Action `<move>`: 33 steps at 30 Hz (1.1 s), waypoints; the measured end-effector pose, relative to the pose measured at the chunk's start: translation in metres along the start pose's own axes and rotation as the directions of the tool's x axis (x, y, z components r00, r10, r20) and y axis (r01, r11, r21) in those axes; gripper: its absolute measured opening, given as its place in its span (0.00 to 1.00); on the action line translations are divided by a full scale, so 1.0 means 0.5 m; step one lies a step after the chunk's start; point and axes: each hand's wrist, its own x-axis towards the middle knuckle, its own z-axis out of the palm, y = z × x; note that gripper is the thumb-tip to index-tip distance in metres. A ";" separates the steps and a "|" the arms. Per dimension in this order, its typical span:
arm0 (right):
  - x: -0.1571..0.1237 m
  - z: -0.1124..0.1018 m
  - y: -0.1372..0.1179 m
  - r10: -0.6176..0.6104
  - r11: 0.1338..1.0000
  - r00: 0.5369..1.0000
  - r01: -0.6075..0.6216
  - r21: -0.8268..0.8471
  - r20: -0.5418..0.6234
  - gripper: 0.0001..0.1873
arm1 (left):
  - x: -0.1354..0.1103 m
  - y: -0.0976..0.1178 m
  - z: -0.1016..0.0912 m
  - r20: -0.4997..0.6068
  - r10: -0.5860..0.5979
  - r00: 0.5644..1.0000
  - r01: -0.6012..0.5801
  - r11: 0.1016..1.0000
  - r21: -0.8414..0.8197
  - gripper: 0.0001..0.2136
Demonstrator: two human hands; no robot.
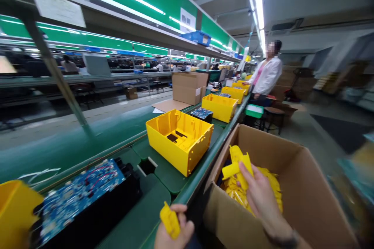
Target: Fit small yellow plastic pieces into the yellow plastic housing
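My left hand [177, 227] is closed around a small yellow plastic part [170, 220] at the conveyor's near edge. Over an open cardboard box [315, 186] on the right, my right hand [261, 190] grips several yellow plastic pieces [239, 165], which overlap one another. Beneath it, many more yellow parts [273, 183] fill the bottom of the box. Ahead of my left hand, a yellow open housing [172, 151] sits on the green conveyor [146, 202]. To the left lies a black unit topped by a blue circuit board [84, 194].
A second yellow housing [6, 206] is cut off at the left edge. Further along the line stand another yellow housing [219, 109], a smaller circuit-board unit [202, 114] and a cardboard carton [188, 87]. A person in a white top [269, 74] stands beside the line farther back.
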 end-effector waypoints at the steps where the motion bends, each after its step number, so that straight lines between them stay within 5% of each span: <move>1: -0.046 0.046 0.010 0.049 0.998 0.997 -0.051 0.036 0.067 0.29 | -0.005 -0.003 0.019 0.011 0.063 0.998 -0.062 0.996 -0.060 0.31; 3: -0.132 0.128 0.048 0.165 0.980 0.964 -0.184 0.074 0.208 0.28 | -0.010 0.003 0.040 -0.010 0.086 0.996 -0.086 0.981 -0.173 0.34; 7: -0.249 0.234 0.129 0.279 0.934 0.795 -0.356 0.041 0.539 0.27 | -0.016 0.050 0.016 -0.289 0.028 0.957 -0.141 0.916 -0.376 0.39; 10: -0.289 0.270 0.152 0.309 0.944 0.677 -0.305 -0.128 0.668 0.28 | -0.027 0.081 -0.032 -0.399 -0.197 0.896 0.004 0.900 -0.436 0.28; 13: -0.303 0.285 0.159 0.320 0.947 0.592 -0.204 -0.247 0.740 0.27 | -0.036 0.095 -0.070 -0.470 -0.247 0.847 -0.019 0.871 -0.492 0.20; 20: -0.288 0.296 0.204 0.192 0.948 0.595 0.092 -0.304 0.780 0.25 | -0.034 0.102 -0.090 -0.599 -0.230 0.767 -0.237 0.766 -0.597 0.05; 25: -0.261 0.279 0.212 0.284 0.912 0.598 0.074 -0.404 0.749 0.28 | -0.027 0.119 -0.115 -0.685 -0.207 0.698 -0.349 0.738 -0.578 0.02; 27: -0.247 0.271 0.201 0.293 0.908 0.632 0.051 -0.416 0.718 0.29 | -0.028 0.124 -0.126 -0.707 -0.196 0.680 -0.372 0.739 -0.562 0.04; 30: -0.234 0.275 0.179 0.240 0.931 0.713 0.024 -0.365 0.659 0.30 | -0.033 0.123 -0.130 -0.696 -0.195 0.690 -0.355 0.747 -0.562 0.06; 33: -0.242 0.302 0.170 0.157 0.949 0.726 0.078 -0.306 0.670 0.27 | -0.032 0.112 -0.120 -0.651 -0.218 0.727 -0.314 0.738 -0.598 0.04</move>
